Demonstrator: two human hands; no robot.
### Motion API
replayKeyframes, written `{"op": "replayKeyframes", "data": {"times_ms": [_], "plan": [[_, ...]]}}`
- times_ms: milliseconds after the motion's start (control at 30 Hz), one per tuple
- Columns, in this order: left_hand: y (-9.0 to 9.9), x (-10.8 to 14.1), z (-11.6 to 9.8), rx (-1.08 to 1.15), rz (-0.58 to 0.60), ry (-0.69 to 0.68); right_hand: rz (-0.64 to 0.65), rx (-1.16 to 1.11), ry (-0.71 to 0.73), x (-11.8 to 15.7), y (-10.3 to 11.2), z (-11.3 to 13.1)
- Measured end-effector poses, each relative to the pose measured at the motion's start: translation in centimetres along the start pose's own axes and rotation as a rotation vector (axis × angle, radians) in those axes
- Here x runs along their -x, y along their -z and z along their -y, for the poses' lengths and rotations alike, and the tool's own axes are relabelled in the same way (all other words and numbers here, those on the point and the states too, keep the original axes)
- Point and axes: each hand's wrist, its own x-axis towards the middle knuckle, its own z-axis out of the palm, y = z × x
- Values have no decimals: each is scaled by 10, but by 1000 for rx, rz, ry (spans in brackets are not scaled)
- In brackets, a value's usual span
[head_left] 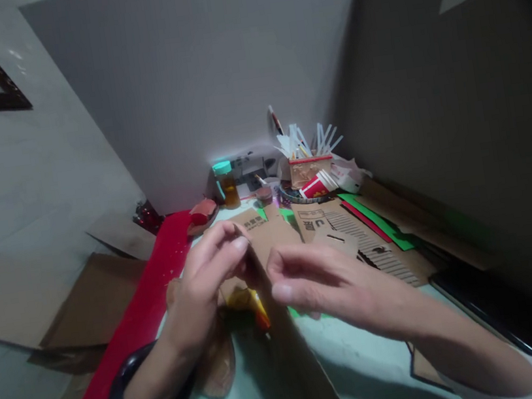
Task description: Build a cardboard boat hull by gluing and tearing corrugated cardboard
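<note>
Between my hands a long brown cardboard piece stands edge-on, running down toward the front of the table. My left hand pinches its upper end between thumb and fingers. On the other side, my right hand has thumb and index finger bent close together at the cardboard's right face; whether they grip it is unclear. Below my left hand lies a brown rounded object, partly hidden by the wrist. Behind the cardboard a yellow and orange item shows in part.
Flat cardboard and green sheets lie beyond my right hand. At the back stand a bottle with a teal cap, a box of white strips and tipped cups. A dark flat object lies right.
</note>
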Motion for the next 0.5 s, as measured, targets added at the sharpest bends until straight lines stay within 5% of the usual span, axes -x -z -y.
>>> {"op": "replayKeyframes", "data": {"times_ms": [233,500], "plan": [[4,-9,6,86,-11,53,7,-258,-23,5,-4,-25],[2,-1,0,220,61,120,-134,1,-16,-6,-2,-45]]}}
